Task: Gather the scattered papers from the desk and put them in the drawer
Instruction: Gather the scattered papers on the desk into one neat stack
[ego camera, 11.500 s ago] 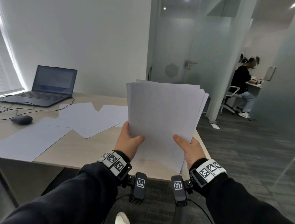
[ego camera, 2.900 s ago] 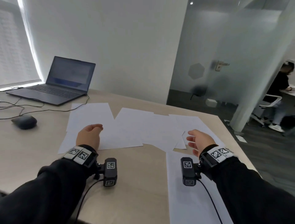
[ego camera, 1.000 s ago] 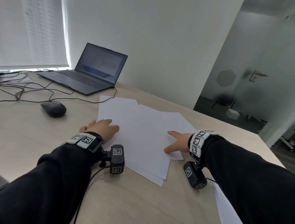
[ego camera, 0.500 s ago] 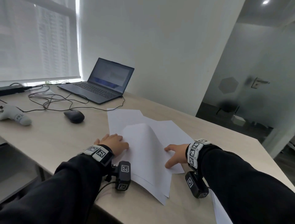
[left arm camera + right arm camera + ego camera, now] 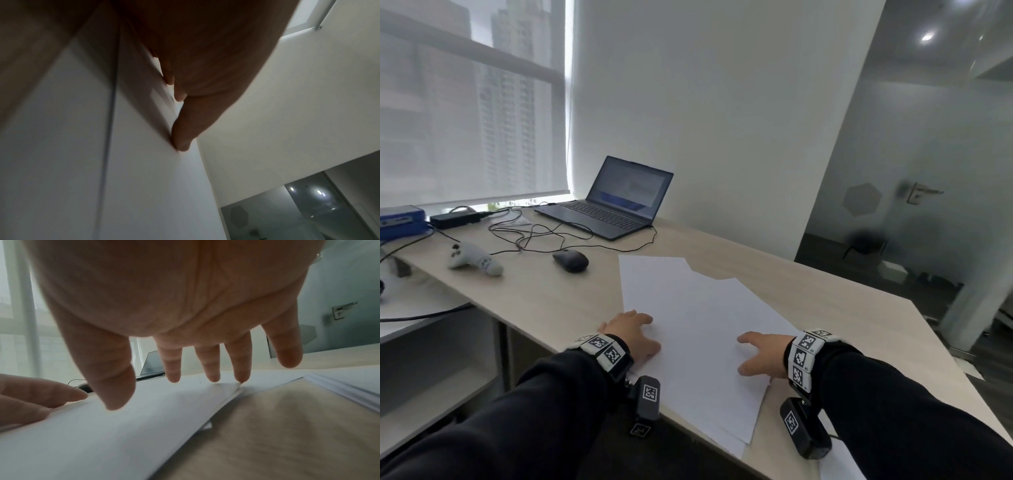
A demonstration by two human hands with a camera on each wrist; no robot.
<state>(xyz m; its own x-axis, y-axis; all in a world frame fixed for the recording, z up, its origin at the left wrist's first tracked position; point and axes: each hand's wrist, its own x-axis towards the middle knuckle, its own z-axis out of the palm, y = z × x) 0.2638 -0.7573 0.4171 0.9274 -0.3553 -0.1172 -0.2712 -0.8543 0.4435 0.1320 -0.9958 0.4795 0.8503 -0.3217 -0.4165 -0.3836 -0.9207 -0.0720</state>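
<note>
Both hands lie flat on the loose pile of white paper sheets (image 5: pixel 698 329) on the pale wooden desk (image 5: pixel 544 298) — left hand (image 5: pixel 635 337) on the pile's left edge, right hand (image 5: pixel 765 354) on its right edge, fingers straight and spread, gripping nothing. Beyond the left hand sit a black computer mouse (image 5: pixel 570 260) and an open dark laptop (image 5: pixel 613 200).

Pale wooden desk (image 5: pixel 544 301) against a plain white wall (image 5: pixel 722 120), with a big window (image 5: pixel 469 102) on the left behind a see-through blind, tower blocks hazy beyond. On the right, a frosted glass door (image 5: pixel 914 164) with a metal handle (image 5: pixel 919 195), dark floor (image 5: pixel 835 253), one ceiling spotlight (image 5: pixel 927 36) glowing.
</note>
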